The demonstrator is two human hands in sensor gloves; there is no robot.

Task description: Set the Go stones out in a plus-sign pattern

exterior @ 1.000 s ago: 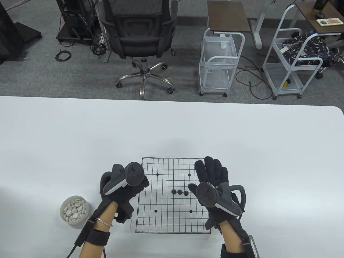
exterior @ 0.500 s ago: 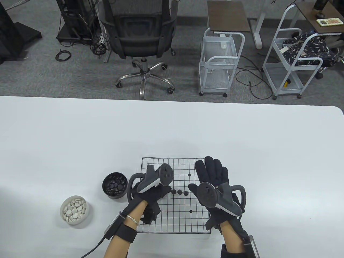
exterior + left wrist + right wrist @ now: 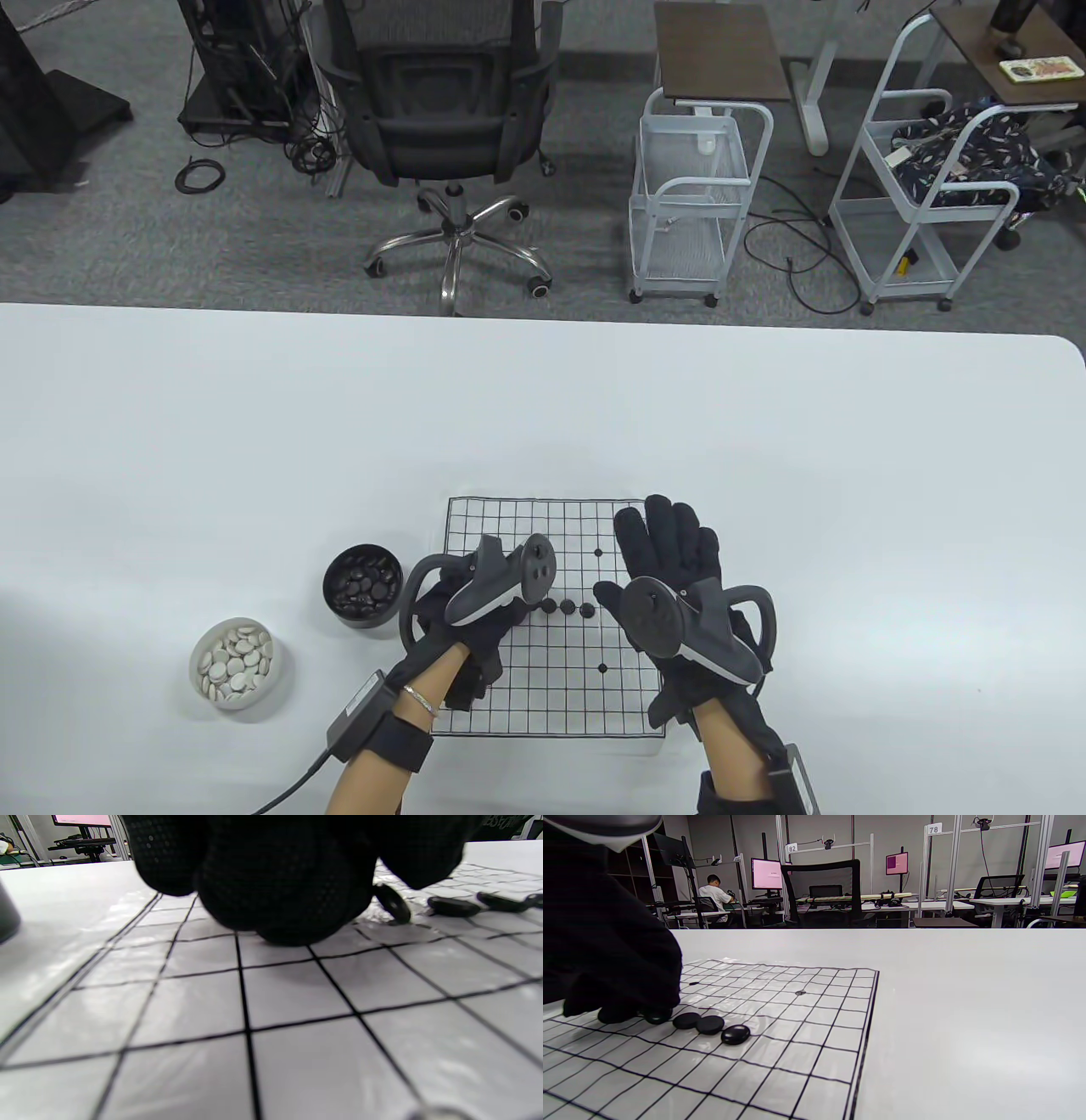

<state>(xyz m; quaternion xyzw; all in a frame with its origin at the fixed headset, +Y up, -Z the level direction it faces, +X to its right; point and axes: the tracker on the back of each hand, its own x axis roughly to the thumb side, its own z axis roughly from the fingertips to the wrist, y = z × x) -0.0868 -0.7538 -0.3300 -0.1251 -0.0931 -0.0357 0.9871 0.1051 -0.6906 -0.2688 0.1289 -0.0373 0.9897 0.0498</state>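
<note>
White table (image 3: pixel 764 475) bears bowls of black stones (image 3: pixel 363 584) and white stones (image 3: pixel 235 660); left hand (image 3: pixel 475 615) pinches a stone (image 3: pixel 392 903).

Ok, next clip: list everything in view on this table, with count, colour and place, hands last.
Table: one, white, fills the lower half of the table view.
Go board: one, white sheet with a black grid, near the table's front edge.
Black stones: three plainly laid in a row at mid-board; a fourth is tilted at the left hand's fingers.
Bowl of black stones: one, dark, left of the board.
Bowl of white stones: one, pale, further left and nearer.
Left hand: black glove, over the board's left half, by the row's left end.
Right hand: black glove, fingers spread flat on the board's right edge.
</note>
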